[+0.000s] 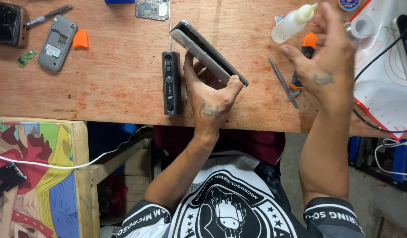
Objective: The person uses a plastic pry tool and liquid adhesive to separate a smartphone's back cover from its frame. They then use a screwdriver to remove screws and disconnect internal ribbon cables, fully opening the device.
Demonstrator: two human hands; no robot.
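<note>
While my left hand (211, 99) grips the phone (208, 50) edge-up, fingers closed round it.
Right hand (327, 57) open, fingers spread above the tweezers (283, 81).

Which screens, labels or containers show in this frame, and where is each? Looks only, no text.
Smartphone: dark slab with silver edge, tilted in the left hand.
Dark cracked screen: bench's top left corner.
Squeeze bottle: translucent, cream nozzle, lying by the right hand.
Grey phone back: pale label patch, upper left.

Black-and-white printed shirt, short sleeves, bare forearms, tattooed hands (210, 94)
</note>
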